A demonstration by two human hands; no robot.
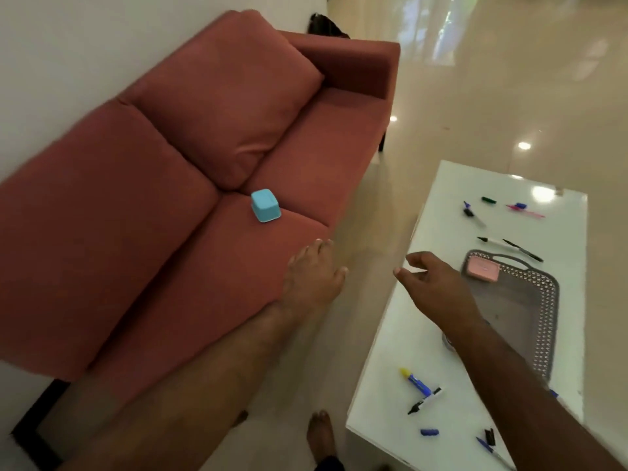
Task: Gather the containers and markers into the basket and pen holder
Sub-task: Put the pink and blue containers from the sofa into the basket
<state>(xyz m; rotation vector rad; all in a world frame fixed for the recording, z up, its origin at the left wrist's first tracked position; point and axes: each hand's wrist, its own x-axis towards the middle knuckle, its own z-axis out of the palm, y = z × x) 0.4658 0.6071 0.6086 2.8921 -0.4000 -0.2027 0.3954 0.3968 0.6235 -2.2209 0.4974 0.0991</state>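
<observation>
A small blue container point(265, 205) lies upside down on the red sofa's seat. My left hand point(314, 277) is stretched out over the seat's front edge, below and right of the container, fingers straight and holding nothing. My right hand point(436, 287) hovers over the white table's left edge, fingers loosely spread and holding nothing. A grey lattice basket point(543, 321) on the table holds a pink container point(482, 270). Several markers lie loose on the table: a yellow-capped blue marker point(415, 381), a black-and-white marker point(424, 401), and a group of far markers point(492, 212).
The red sofa point(170, 215) stands against the wall at left. The white table point(424, 334) is at right, with a strip of shiny floor between them. A bare foot point(321, 436) stands on that floor near the table's corner.
</observation>
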